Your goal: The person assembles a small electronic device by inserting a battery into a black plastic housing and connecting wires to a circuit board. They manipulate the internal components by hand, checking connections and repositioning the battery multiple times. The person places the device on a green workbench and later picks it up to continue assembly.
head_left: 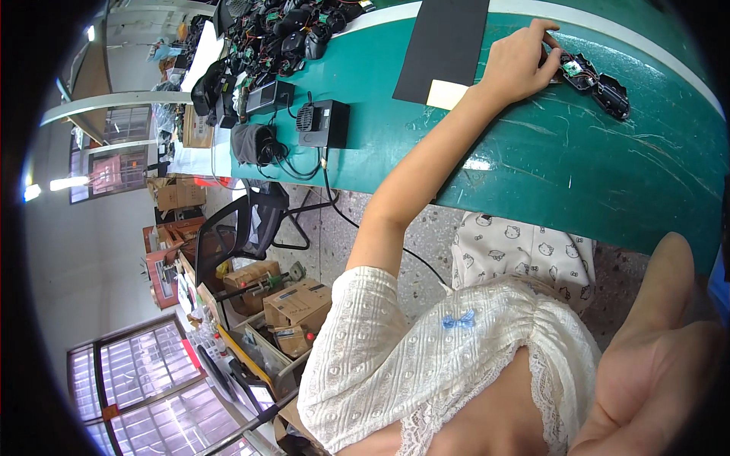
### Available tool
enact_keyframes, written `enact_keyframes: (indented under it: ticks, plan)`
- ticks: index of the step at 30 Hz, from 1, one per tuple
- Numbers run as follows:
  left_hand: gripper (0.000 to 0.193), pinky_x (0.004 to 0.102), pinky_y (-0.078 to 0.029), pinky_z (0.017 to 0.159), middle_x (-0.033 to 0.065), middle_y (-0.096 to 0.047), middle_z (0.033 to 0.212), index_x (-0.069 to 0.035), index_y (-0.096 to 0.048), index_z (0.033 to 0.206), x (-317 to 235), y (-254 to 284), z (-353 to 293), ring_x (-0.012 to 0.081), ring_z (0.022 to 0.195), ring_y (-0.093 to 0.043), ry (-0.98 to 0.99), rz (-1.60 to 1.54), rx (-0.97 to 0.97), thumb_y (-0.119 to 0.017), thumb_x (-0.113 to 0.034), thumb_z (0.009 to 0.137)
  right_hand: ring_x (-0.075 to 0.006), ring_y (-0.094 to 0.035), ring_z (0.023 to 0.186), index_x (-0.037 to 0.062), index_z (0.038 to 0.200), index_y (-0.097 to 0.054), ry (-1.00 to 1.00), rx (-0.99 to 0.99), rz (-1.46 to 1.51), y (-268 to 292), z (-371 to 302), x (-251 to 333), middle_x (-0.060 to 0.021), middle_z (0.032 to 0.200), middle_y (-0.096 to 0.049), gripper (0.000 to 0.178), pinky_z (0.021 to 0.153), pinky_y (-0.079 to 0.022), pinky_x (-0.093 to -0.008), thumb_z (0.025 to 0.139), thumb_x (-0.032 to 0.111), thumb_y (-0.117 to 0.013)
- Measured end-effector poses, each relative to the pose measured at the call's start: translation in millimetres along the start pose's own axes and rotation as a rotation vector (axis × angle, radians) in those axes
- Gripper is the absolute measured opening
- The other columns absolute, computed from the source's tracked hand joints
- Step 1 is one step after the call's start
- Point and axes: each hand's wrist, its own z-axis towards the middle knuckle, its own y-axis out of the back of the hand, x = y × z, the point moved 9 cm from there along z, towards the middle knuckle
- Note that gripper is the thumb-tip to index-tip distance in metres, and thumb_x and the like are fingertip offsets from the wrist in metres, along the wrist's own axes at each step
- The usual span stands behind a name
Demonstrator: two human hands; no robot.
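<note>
My left hand reaches over the far side of the green table, its fingers curled. Thumb and fingers close round the left end of an opened black plastic device, which has a small green circuit board and thin coloured wires inside. A hollow black shell piece lies against its right end. On the right, my right hand is very near the camera, with the arm bent. Its fingers run out of the picture, so what they do is hidden.
A black mat and a pale yellow paper lie left of my left hand. Farther left stand a black box-shaped device with cables and a heap of black electronic parts. A mesh chair and cardboard boxes are beyond the table's edge.
</note>
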Motion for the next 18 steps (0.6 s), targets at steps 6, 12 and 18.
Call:
enact_keyframes:
  ticks: [6, 12, 18]
  plan:
    - [0.033, 0.0354, -0.047, 0.059, 0.0026, -0.065, 0.080, -0.005, -0.050, 0.109, -6.9, 7.0, -1.8, 0.0204, 0.069, -0.062, -0.068, 0.039, -0.080, -0.063, -0.016, 0.081, -0.0088, -0.042, 0.048, 0.0091, 0.065, -0.050, 0.004, -0.012, -0.014, -2.5, 3.2, -0.4, 0.0016, 0.064, -0.045, 0.030, 0.048, -0.035, -0.0200, 0.087, 0.026, -0.062]
    - [0.034, 0.0355, -0.048, 0.062, 0.0033, -0.066, 0.085, -0.005, -0.049, 0.113, 3.1, -2.9, -0.6, 0.0221, 0.072, -0.063, -0.002, 0.045, 0.034, -0.061, -0.018, 0.084, -0.0089, -0.042, 0.048, 0.0092, 0.065, -0.050, 0.019, 0.026, -0.045, -4.4, 7.7, 4.5, 0.0016, 0.065, -0.045, 0.030, 0.047, -0.035, -0.0201, 0.087, 0.027, -0.062]
    - [0.036, 0.0343, -0.049, 0.063, 0.0036, -0.067, 0.088, -0.006, -0.048, 0.115, 1.5, 1.0, -4.4, 0.0210, 0.072, -0.064, 0.009, 0.031, 0.046, -0.061, -0.019, 0.085, -0.0090, -0.042, 0.048, 0.0093, 0.065, -0.049, 0.057, 0.018, -0.149, 0.9, 15.2, 10.5, 0.0016, 0.065, -0.045, 0.031, 0.047, -0.035, -0.0203, 0.087, 0.027, -0.062]
